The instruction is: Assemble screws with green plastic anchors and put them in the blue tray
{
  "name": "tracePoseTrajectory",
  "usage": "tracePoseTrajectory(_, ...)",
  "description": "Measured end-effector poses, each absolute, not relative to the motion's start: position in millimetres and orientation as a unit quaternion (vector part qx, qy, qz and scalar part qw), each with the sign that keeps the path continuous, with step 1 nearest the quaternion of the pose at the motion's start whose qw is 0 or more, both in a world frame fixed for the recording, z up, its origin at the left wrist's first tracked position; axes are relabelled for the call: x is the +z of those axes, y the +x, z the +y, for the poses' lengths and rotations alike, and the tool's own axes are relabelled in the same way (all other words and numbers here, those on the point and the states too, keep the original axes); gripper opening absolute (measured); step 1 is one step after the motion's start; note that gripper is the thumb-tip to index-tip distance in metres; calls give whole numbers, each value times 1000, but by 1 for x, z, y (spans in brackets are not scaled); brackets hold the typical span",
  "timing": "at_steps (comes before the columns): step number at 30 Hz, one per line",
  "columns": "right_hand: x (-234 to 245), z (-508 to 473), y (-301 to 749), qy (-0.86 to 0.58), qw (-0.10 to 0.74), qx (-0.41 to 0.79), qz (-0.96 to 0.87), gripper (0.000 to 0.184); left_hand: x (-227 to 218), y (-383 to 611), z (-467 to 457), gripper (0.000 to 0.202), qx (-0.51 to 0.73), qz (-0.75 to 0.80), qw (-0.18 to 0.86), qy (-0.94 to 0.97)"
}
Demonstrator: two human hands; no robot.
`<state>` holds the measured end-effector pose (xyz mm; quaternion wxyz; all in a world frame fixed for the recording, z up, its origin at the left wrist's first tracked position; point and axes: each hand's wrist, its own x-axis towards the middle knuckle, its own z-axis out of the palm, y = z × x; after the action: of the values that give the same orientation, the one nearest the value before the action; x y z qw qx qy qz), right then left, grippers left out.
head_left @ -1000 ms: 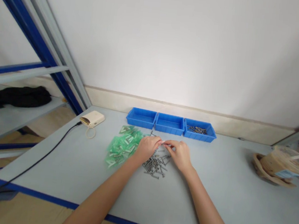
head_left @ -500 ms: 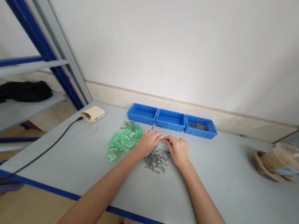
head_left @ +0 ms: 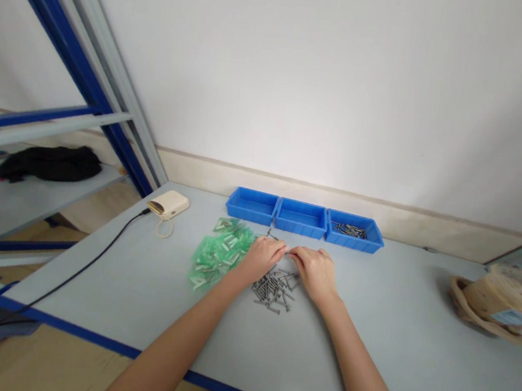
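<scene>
My left hand [head_left: 261, 259] and my right hand [head_left: 315, 273] meet fingertip to fingertip above a pile of grey screws [head_left: 272, 290]. Both are closed in a pinch on a small whitish piece [head_left: 287, 250], mostly covered by the fingers, so its kind does not show. Left of my left hand lies a heap of green plastic film [head_left: 217, 254] with many small white, tube-like pieces on or in it. A loose screw [head_left: 270, 232] lies just behind my left hand.
Three joined blue bins stand along the wall: left [head_left: 252, 214], middle [head_left: 301, 226] and right [head_left: 354, 241]; the right one holds screws. A cream device [head_left: 173, 204] with a black cable is at the left. A drink cup [head_left: 495, 295] sits in a holder at the right.
The whole view has shifted slightly, so things appear a little lower and further right. My hands stay pinched together over the screws, with only slight finger movement.
</scene>
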<state>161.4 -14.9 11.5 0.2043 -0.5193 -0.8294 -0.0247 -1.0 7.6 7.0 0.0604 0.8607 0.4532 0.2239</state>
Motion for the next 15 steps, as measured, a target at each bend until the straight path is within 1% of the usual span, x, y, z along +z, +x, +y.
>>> tracePoseTrajectory(3,12,-14,163,-531,204,-29,-822,24,4,-1,7,23,240,442,65,862)
tracePoseTrajectory(6,10,-13,164,-530,201,-21,-824,25,2,1,7,20,243,429,66,868)
tracePoseTrajectory(10,4,-12,161,-505,244,-8,-828,24,1,3,6,24,238,440,54,865)
tracePoseTrajectory(15,0,-12,158,-521,292,25,-802,23,3,2,6,29,246,458,54,852)
